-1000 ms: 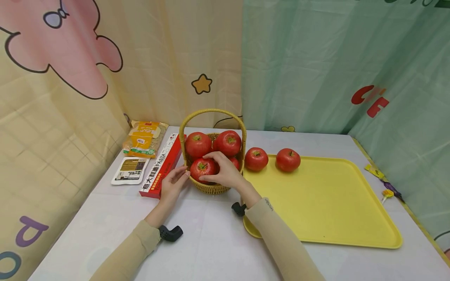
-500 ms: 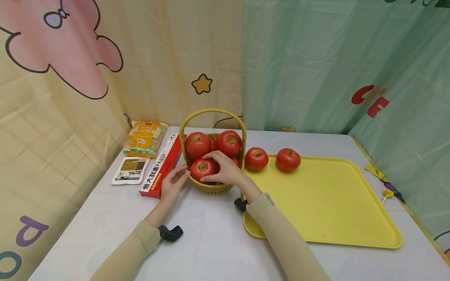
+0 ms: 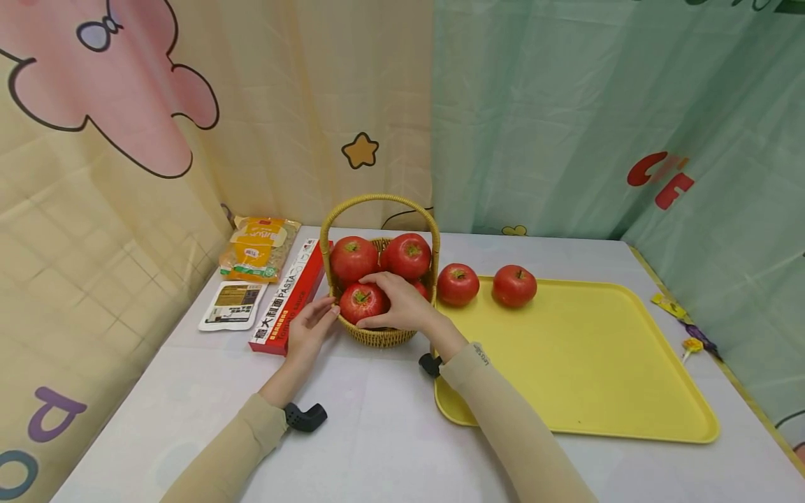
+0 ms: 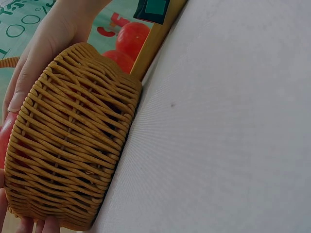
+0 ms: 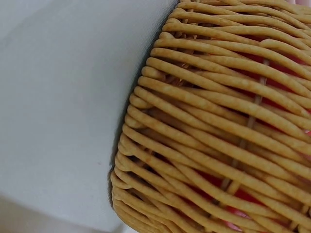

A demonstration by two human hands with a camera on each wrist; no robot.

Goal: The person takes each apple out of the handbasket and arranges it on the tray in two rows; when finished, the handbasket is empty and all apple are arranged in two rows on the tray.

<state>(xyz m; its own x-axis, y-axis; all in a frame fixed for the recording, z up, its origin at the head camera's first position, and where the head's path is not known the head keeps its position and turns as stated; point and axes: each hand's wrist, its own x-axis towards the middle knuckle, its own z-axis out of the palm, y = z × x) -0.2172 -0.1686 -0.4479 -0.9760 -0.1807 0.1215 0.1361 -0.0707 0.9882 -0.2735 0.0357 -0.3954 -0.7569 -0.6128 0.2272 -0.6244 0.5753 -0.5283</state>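
A wicker basket (image 3: 380,338) with a tall arched handle stands upright on the table and holds several red apples. My right hand (image 3: 405,307) reaches over its right front side, thumb and fingers curved round the front apple (image 3: 363,303), which sits inside the rim. My left hand (image 3: 309,332) grips the basket's left front rim, thumb on top and fingers against the wicker side. In the left wrist view the right hand (image 4: 51,46) comes over the woven wall (image 4: 73,131). Close wicker (image 5: 218,111) fills much of the right wrist view, with red showing through the gaps.
A yellow tray (image 3: 585,363) lies to the right, with two apples (image 3: 458,284) (image 3: 514,286) at its back left corner. Left of the basket are a red pasta box (image 3: 291,297), a white pouch (image 3: 233,305) and a grain bag (image 3: 259,249). Wrapped candies (image 3: 693,346) lie at the right edge.
My right wrist and forearm have shifted slightly to the right, while the fingers stay round the front apple. The left hand and the basket have hardly moved.
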